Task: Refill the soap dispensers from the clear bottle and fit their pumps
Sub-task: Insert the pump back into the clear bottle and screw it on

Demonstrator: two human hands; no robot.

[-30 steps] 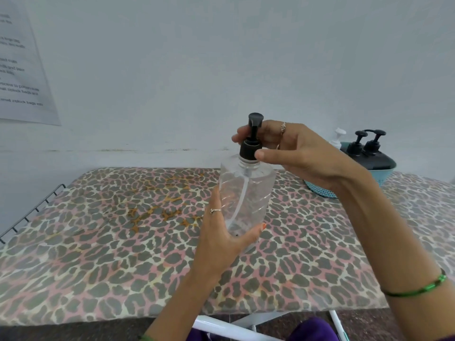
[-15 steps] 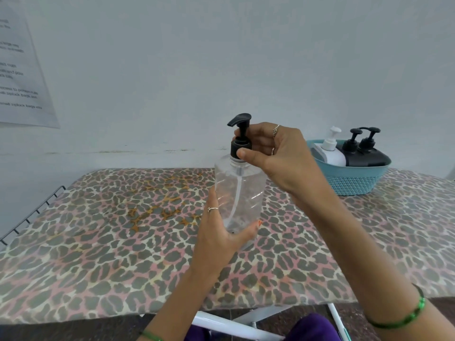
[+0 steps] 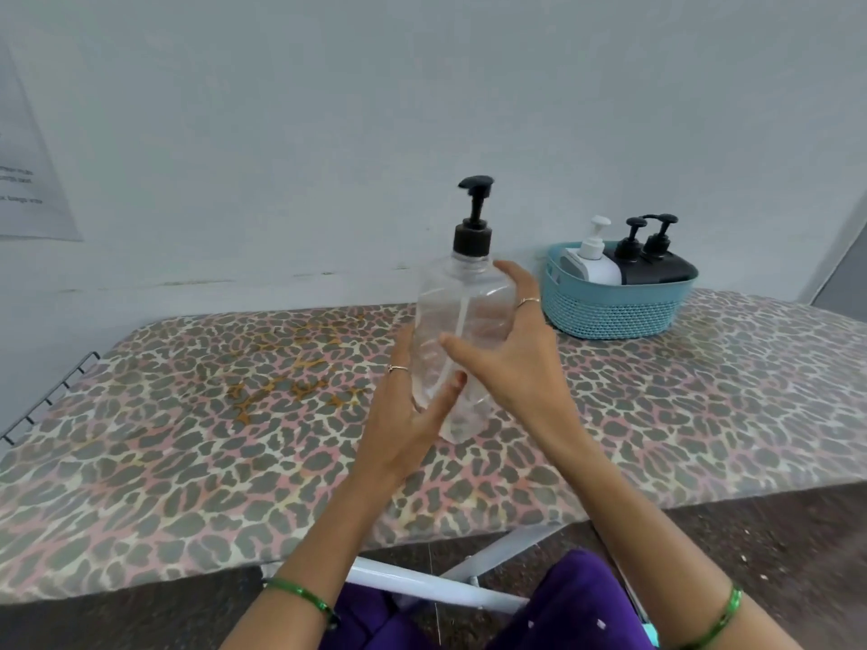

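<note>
A clear plastic bottle [image 3: 462, 316] with a black pump [image 3: 474, 218] screwed on its neck is held just above the leopard-print table [image 3: 187, 438]. My left hand [image 3: 408, 410] grips its lower part from the left, thumb across the front. My right hand [image 3: 511, 354] wraps its right side, fingers behind the shoulder and thumb on the front. A thin tube runs down inside the bottle.
A blue basket [image 3: 610, 312] stands at the back right against the wall, holding a white dispenser [image 3: 593, 265] and two black dispensers [image 3: 657, 265] with pumps. A wire rack edge [image 3: 47, 396] lines the table's left end. A paper sheet [image 3: 28, 180] hangs on the wall.
My right hand has left the pump collar and dropped to the bottle's side. The pump head now stands uncovered. The view has shifted so the basket shows fully.
</note>
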